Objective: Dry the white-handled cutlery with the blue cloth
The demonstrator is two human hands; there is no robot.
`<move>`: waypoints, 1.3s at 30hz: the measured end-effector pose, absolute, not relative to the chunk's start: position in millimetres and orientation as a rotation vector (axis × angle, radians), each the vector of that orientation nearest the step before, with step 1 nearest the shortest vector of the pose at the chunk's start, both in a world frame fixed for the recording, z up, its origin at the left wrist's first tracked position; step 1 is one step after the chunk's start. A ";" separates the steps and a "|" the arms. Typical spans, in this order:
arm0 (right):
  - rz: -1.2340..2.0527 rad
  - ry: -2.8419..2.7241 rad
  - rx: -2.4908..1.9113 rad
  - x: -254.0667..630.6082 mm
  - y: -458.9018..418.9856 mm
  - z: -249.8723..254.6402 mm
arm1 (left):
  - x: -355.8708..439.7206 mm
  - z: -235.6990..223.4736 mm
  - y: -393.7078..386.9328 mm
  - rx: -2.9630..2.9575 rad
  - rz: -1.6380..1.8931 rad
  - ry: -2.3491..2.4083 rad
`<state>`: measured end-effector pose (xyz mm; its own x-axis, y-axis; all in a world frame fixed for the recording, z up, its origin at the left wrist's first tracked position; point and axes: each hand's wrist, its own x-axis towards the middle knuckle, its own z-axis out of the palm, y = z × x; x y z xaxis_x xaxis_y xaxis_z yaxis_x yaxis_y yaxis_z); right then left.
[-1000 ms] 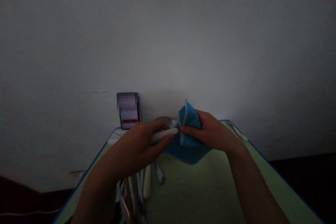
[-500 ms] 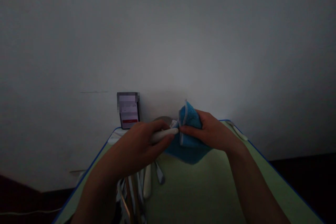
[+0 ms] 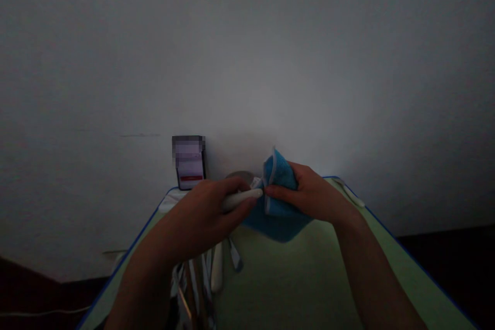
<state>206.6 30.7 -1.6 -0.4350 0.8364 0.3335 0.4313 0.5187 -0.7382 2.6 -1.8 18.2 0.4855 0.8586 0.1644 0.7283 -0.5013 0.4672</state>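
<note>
My left hand [image 3: 216, 206] is closed around a white handle [image 3: 242, 198] whose rounded end points right; what the handle belongs to is hidden by the hand. Folded blue cloth [image 3: 281, 172] with a pale stitched edge is pinched in my right hand [image 3: 309, 191], thumb in front. The cloth meets the end of the handle, and a lower flap of it hangs over the table. Both hands are raised above the green tabletop, near its far edge.
A phone [image 3: 190, 165] leans against the wall at the back left. Several utensils [image 3: 195, 289] lie under my left forearm, with a white-handled one [image 3: 217, 268] beside them. Another pale-handled utensil [image 3: 353, 196] rests at the right edge. A round grey object [image 3: 242, 176] is partly hidden behind my hands.
</note>
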 end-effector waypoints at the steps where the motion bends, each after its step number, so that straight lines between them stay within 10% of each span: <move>1: 0.744 -2.061 -1.033 206.8 30.6 -1.5 | 2.6 18.0 -1.6 2.401 0.542 1.335; 39: 0.751 -2.065 -1.032 205.8 30.2 -1.0 | 2.1 19.0 -4.0 2.396 0.561 1.333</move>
<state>205.8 30.2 -1.0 -0.4383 0.8374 0.3265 0.4323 0.5149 -0.7402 2.1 -4.0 19.0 0.4813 0.8593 0.1732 0.7244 -0.5012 0.4733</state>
